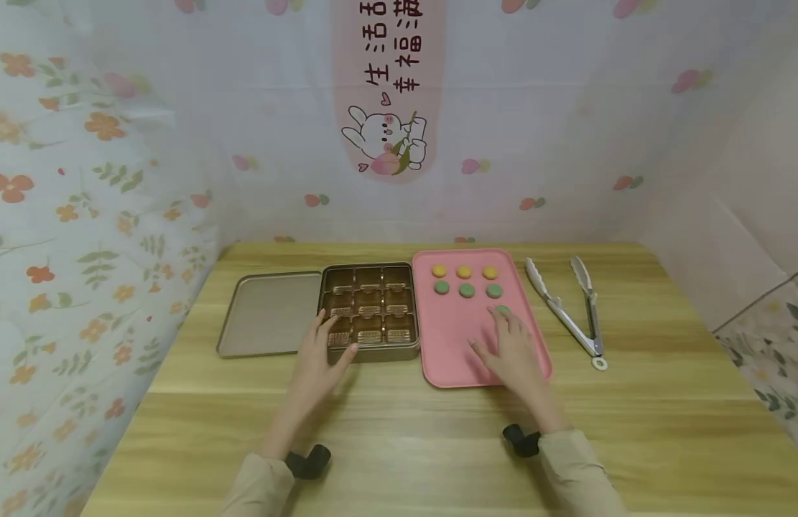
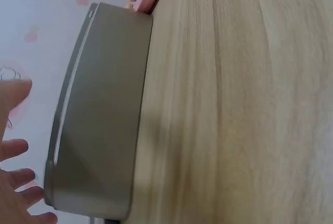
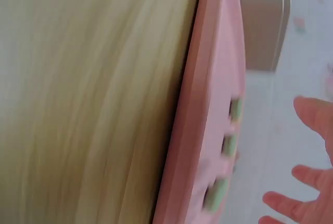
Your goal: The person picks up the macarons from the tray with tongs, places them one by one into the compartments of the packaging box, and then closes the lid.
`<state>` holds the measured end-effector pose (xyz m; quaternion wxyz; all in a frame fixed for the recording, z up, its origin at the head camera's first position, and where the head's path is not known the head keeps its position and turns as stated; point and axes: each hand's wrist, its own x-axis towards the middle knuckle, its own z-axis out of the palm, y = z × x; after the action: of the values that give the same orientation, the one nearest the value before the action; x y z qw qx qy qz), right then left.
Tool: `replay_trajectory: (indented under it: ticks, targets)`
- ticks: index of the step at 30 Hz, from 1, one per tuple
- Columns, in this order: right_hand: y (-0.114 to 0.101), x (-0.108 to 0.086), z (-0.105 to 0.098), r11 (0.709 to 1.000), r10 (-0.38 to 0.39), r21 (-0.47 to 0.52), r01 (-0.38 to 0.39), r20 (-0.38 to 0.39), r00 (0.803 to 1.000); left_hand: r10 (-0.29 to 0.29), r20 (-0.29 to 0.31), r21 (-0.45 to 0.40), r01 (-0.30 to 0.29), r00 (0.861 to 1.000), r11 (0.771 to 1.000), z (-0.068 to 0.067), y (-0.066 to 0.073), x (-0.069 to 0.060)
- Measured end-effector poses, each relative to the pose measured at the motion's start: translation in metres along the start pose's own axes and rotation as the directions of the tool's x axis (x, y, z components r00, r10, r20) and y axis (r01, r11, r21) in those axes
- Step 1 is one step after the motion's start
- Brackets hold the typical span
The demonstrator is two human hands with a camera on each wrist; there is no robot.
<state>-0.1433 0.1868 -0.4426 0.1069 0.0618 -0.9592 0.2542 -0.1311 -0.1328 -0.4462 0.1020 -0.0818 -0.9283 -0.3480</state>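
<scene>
My left hand [image 1: 317,362], fingers spread, is at the front left corner of a bronze-coloured tin [image 1: 373,355] and holds nothing. Inside the tin sits a brown insert with several square compartments [image 1: 368,301]. Over the pink tray [image 1: 447,359] hovers my right hand [image 1: 516,355], its fingers apart and nothing held. Closest to its fingertips lies a green macaron [image 1: 503,310], partly hidden by them. Farther back on the tray are a row of yellow macarons [image 1: 464,272] and a row of green macarons [image 1: 467,290]. The right wrist view shows green macarons [image 3: 215,195] beyond the tray's rim.
The tin's flat lid [image 1: 269,314] lies against its left side. Metal tongs [image 1: 569,323], spread apart, lie right of the tray. A printed cloth [image 1: 276,172] hangs behind the wooden table [image 1: 399,438]. The tray's left edge adjoins the tin.
</scene>
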Motion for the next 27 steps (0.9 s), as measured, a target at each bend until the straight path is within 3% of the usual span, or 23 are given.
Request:
replay_trajectory:
  ticks: [4, 8, 14, 20, 27]
  targets:
    - [0.023, 0.005, -0.014, 0.992, 0.123, 0.038, -0.122, -0.006, 0.992, -0.064, 0.03, -0.064, 0.066, 0.998, 0.996, 0.001, -0.006, 0.001]
    - [0.049, 0.01, -0.027, 0.971, 0.238, 0.042, -0.236, -0.033, 0.971, -0.1, 0.049, -0.043, 0.102, 0.994, 0.994, 0.003, -0.007, 0.004]
    - [0.084, 0.013, -0.042, 0.922, 0.386, 0.082, -0.379, -0.108, 0.916, -0.16, 0.105, -0.002, 0.161, 0.981, 0.987, 0.006, -0.008, 0.014]
    - [0.111, 0.016, -0.046, 0.879, 0.474, 0.137, -0.457, -0.146, 0.868, -0.183, 0.14, 0.022, 0.182, 0.973, 0.983, 0.007, -0.011, 0.019]
    - [0.129, 0.021, -0.048, 0.814, 0.579, 0.105, -0.572, -0.061, 0.813, -0.179, 0.103, 0.0, 0.18, 0.979, 0.984, 0.008, -0.012, 0.019]
